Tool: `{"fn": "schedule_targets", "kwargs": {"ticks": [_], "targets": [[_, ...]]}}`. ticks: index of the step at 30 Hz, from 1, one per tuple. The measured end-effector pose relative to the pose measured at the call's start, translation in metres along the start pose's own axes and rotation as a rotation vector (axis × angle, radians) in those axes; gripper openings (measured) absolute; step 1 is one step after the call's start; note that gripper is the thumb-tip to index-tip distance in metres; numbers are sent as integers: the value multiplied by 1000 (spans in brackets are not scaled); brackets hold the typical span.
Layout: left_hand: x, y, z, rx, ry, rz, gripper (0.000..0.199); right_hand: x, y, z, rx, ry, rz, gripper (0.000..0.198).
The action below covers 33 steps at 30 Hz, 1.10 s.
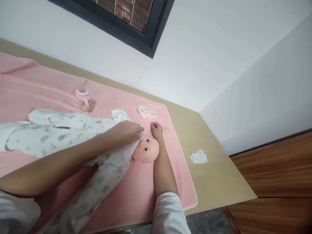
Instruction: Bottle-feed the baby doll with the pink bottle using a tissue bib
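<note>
A baby doll point(148, 151) lies on its back on a pink mat point(136, 195), dressed in a white printed outfit point(104, 178). My left hand point(125, 134) is closed on a white tissue point(141, 133) at the doll's mouth and chin. Beyond the doll's head, my right hand point(157, 130) rests on the mat with its fingers loosely curled and nothing visible in them. The right forearm lies alongside the crown of the head. Close to the right hand are a clear plastic packet point(147, 111) and a small clear item point(167, 130) too faint to name.
A pink-lidded baby bottle point(84, 100) stands on the mat at the back left. On the bare board of the table point(214, 182) lies a crumpled white tissue point(199, 156), right of the mat. A white wall point(195, 58) and dark-framed window point(143, 42) rise behind.
</note>
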State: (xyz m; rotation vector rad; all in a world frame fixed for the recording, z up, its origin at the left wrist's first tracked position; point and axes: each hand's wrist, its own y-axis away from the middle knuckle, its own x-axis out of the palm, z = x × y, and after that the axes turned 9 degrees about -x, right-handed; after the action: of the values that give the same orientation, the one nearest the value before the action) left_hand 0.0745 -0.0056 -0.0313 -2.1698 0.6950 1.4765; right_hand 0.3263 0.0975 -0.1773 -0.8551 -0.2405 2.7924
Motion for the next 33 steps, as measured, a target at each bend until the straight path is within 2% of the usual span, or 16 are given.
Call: {"fn": "schedule_targets", "kwargs": {"ticks": [17,21,27,33], "targets": [[12,-7,9,-50,22,-82,20,-1,2,3,34,-26,38,25],[13,-7,11,-48,30,-94,18,0,0,0,6,-21,4,25],[6,-2,7,-59,101,13,15,-1,2,1,-26,-35,-19,26],[6,3,-1,-45,74,84,13,-2,3,0,-51,-34,-18,24]]}}
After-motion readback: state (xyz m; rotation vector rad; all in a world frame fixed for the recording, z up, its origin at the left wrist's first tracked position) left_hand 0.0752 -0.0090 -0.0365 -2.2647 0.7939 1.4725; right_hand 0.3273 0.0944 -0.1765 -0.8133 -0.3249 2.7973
